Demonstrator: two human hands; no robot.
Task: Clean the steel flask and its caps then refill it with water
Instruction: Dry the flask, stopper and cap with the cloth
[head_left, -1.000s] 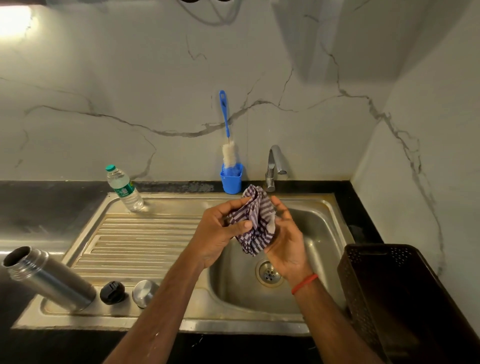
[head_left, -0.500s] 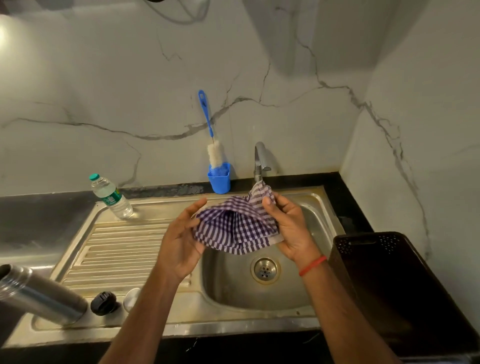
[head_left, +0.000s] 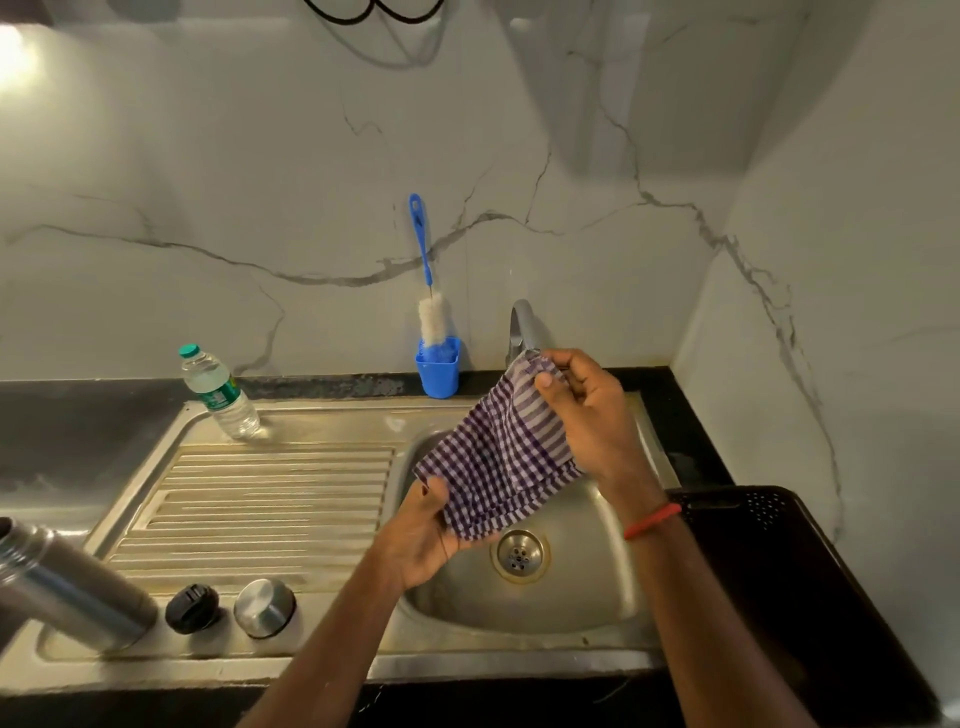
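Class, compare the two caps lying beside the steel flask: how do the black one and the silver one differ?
The black cap is matt and dark; the steel cap is shiny. The black cap's top has raised moulding; the steel cap's is smooth. The black cap lies nearer the flask, the steel cap nearer the basin. Both are round and lie on the sink's ledge.
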